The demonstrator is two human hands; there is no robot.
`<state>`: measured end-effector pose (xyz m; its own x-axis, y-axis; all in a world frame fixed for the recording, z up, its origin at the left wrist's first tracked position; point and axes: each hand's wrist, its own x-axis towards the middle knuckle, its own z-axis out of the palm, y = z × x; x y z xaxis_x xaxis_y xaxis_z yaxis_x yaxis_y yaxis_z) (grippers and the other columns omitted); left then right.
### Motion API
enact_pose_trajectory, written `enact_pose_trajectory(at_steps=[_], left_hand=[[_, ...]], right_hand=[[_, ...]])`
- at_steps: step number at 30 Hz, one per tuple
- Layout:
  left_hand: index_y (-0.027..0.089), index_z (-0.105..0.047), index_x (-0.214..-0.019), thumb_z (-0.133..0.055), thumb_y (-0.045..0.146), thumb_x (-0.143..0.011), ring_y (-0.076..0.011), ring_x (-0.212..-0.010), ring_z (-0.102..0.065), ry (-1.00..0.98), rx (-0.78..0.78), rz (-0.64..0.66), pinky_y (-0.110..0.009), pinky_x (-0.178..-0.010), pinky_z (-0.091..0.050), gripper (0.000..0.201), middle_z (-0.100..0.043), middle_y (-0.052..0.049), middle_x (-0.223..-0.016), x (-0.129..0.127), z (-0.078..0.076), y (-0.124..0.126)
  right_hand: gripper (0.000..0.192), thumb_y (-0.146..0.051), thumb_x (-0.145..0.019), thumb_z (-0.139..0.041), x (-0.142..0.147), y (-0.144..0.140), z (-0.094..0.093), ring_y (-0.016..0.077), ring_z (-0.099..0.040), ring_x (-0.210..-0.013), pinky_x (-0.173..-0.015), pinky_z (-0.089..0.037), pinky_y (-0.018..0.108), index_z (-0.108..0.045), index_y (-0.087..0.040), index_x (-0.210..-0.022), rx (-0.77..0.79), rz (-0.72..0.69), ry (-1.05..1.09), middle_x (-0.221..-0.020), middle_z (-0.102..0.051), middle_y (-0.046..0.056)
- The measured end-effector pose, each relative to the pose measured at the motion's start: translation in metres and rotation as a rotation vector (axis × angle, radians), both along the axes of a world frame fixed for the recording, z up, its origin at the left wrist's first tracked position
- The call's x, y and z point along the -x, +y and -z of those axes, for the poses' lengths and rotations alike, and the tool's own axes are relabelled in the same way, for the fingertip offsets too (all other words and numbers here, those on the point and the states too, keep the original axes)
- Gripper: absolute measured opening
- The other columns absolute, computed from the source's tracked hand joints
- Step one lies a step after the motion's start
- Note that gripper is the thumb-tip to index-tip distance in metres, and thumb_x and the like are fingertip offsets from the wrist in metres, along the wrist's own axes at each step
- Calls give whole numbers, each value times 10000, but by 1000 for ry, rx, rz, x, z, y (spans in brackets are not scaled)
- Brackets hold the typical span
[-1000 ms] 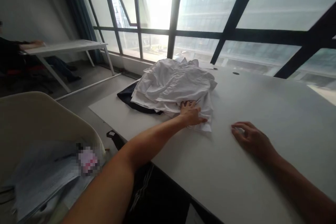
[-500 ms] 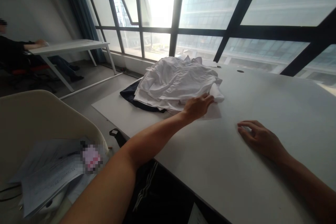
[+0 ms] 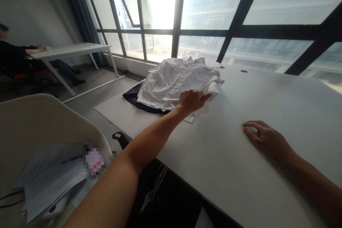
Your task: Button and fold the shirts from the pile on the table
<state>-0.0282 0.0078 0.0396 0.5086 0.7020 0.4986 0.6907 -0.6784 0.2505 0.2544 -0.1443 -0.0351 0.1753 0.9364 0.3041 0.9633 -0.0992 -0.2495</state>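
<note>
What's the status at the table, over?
Left hand gripping the near right side of the white cloth pile. Right hand empty, resting on table. Dark cloth partly under the pile.

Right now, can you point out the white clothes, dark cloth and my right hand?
White clothes point(image 3: 179, 82): head view, middle of the top piece.
Dark cloth point(image 3: 130, 96): head view, its exposed left end.
Right hand point(image 3: 271, 140): head view, middle of its back.

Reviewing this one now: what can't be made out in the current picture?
All in the head view:
Left hand: most fingertips, hidden behind the hand itself.
Dark cloth: its full extent, covered by the white garments.
Papers on the chair: print too small and blurred.
Pink-and-white item: pixelated.
Seated person: partly cut off by the left edge.
</note>
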Motion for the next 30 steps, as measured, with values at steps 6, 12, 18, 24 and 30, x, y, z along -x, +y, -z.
enact_pose_trajectory(at_steps=[6, 12, 18, 24, 30], left_hand=[[121, -774, -896, -190, 690, -966, -264, -884, -693, 144, 205, 29, -357, -803, -494, 819, -737, -173, -901, -7, 11, 4], [125, -760, -961, -347, 546, -996, -261, -921, -684, 195, 214, 17, -364, -834, -502, 591, -734, -169, -961, -15, 19, -1], [174, -671, -1165, -618, 383, -902, -286, -1137, -570, 108, 36, -85, -411, -943, -461, 340, -645, -141, -1181, -3, 25, 16], [146, -734, -1039, -589, 282, -908, -300, -1166, -529, 177, 86, -190, -436, -985, -409, 238, -618, -165, -1190, 13, 31, 42], [167, -729, -1055, -498, 298, -958, -278, -1102, -573, 127, 41, -218, -402, -939, -428, 283, -663, -144, -1113, 11, 25, 46]], right_hand=[[456, -562, -830, -429, 0, -1, -1, 201, -650, -724, -731, -482, 360, -685, -252, -1045, 12, 3, -1, -1237, -651, 49], [430, -547, -831, -447, -3, -2, 1, 209, -661, -763, -736, -487, 350, -685, -253, -1034, -5, -14, -12, -1231, -658, 59], [420, -536, -831, -464, -1, 0, 1, 198, -647, -729, -703, -488, 339, -690, -248, -1036, -4, 1, -13, -1230, -658, 66], [387, -491, -848, -469, 0, -2, 0, 192, -655, -748, -705, -495, 326, -701, -227, -1009, -35, -22, 3, -1205, -669, 77], [365, -437, -880, -482, 13, 4, -7, 167, -624, -672, -677, -503, 314, -689, -206, -1072, -124, -85, 63, -1082, -694, 89]])
